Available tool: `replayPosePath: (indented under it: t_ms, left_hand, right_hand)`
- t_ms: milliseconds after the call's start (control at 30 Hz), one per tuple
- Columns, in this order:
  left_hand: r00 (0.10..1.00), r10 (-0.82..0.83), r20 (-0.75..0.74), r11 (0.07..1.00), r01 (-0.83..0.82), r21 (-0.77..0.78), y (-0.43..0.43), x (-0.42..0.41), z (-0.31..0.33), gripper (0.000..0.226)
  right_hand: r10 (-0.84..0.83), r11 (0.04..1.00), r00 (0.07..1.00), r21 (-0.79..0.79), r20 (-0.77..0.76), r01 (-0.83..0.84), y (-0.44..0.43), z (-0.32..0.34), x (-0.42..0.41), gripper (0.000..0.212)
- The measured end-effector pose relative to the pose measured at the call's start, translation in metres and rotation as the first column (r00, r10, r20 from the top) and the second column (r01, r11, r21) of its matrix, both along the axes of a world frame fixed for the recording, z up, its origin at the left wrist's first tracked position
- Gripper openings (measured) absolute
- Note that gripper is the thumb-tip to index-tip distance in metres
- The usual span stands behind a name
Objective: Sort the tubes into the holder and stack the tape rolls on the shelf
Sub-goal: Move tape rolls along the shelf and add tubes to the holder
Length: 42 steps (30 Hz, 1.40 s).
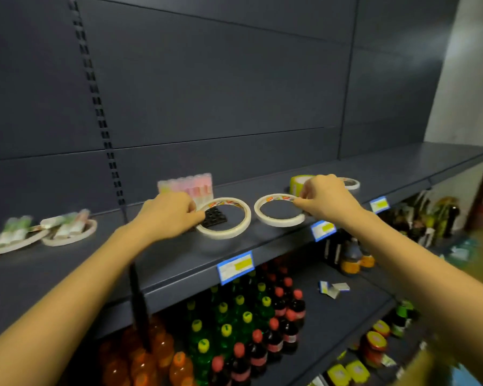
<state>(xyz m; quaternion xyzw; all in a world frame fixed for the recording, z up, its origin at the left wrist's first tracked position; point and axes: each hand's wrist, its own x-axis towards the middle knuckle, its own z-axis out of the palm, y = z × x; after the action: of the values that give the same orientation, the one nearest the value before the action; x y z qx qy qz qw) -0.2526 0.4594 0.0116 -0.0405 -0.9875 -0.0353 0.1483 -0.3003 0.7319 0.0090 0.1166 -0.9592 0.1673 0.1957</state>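
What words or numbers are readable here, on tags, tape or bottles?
No text is readable.
Blue-bordered paper price tags on the dark metal shelf edge: blurred.
Printed inner rims of the white tape rolls: blurred.
Labels on the coloured drink bottles below: too small.

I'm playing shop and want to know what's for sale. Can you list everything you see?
White tape rolls: five, white; two held mid-shelf, two at the left, one far right.
Yellow tape roll: one, yellow-green, behind the right hand.
Standing tubes: a pink row by the back panel; too blurred to count.
Lying tubes: several, green-white, on the left rolls.
Holder: one, black, seen through the left-held roll.
Price labels: three, blue, on the shelf edge.
Bottles: many, orange, green and dark with red caps, on the lower shelf.
Shelf: dark grey.
Left hand: grips one white roll.
Right hand: pinches another.
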Motion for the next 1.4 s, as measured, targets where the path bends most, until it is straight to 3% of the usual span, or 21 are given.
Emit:
replayPosePath:
  t_ms: [267,667,933,1267,1400]
  left_hand:
    - [0.996,-0.088,-0.022,0.995,0.089,0.053,0.131,-0.064,-0.010,0.037]
    - [0.989,-0.146,-0.019,0.989,0.146,0.001,0.265,-0.155,0.000,0.039]
    - [0.997,-0.078,-0.010,0.996,0.078,-0.032,0.308,-0.236,0.007,0.033]
    - [0.992,-0.006,0.124,0.988,0.024,-0.150,0.344,-0.325,0.000,0.042]
    - [0.983,0.070,0.169,0.980,-0.036,-0.195,0.346,-0.338,-0.006,0.033]
  right_hand:
    - [-0.098,0.995,0.995,0.007,-0.009,0.098,0.135,-0.015,-0.028,0.031]
    - [-0.217,0.975,0.976,-0.053,-0.012,0.216,0.270,-0.018,-0.085,0.029]
    - [-0.212,0.971,0.977,-0.108,0.018,0.213,0.314,-0.015,-0.161,0.025]
    - [-0.159,0.983,0.986,-0.081,0.040,0.162,0.336,-0.006,-0.256,0.020]
    - [-0.123,0.990,0.991,-0.068,0.060,0.127,0.341,-0.015,-0.282,0.018]
